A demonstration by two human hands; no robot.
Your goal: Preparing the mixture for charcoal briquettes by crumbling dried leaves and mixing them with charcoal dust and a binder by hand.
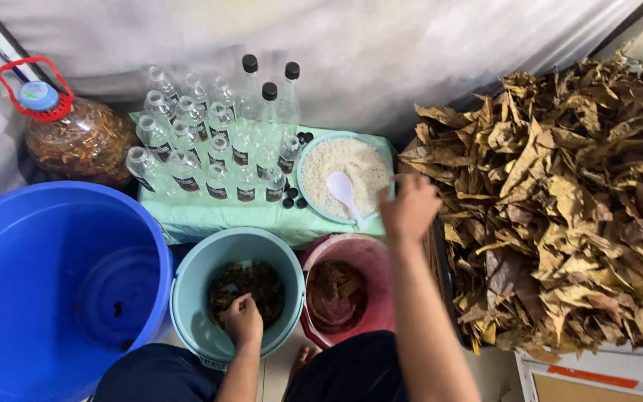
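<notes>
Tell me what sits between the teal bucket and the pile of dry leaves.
In the head view, a pink bucket holding a dark brown mass stands between the teal bucket and the dry leaves; the right forearm crosses above its edge.

Left grip [242, 321]: inside the middle bucket [191, 275], upon wet leaves [251, 286].
Right grip [409, 208]: at bowl [308, 160] rim; spoon [344, 190] just left, dry leaves [560, 201] right.
Bottles [210, 141]: on worktop [195, 212], behind left grip.
Large tub [53, 283]: left of left grip.
</notes>
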